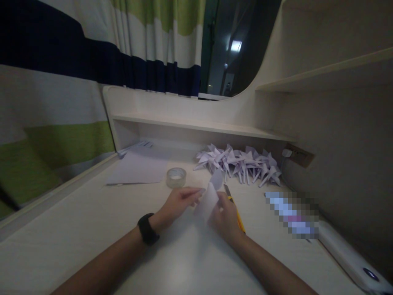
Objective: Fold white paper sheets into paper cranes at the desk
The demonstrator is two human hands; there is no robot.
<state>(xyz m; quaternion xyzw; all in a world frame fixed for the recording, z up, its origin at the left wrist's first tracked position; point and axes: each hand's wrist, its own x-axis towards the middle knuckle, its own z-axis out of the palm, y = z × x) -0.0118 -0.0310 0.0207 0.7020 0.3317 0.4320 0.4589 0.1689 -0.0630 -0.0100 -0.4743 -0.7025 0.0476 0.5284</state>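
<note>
Between my hands is a piece of white paper point(207, 201), curled and standing up off the desk. My right hand point(226, 216) is closed around its right side, with some fingers hidden behind the sheet. At the paper's left edge, the thumb and fingers of my left hand point(180, 201) come together in a pinch. A roll of clear tape point(176, 178) lies just beyond my left hand. Beside my right hand, partly covered by it, is a yellow utility knife point(239, 214) with its blade end pointing away from me.
Several folded paper pinwheels point(239, 162) are heaped at the back right. A stack of white paper point(138, 166) lies at the back left. On the right are a blurred-out object point(291, 215) and a long white device point(350, 256). A low shelf point(196, 126) overhangs the desk's rear.
</note>
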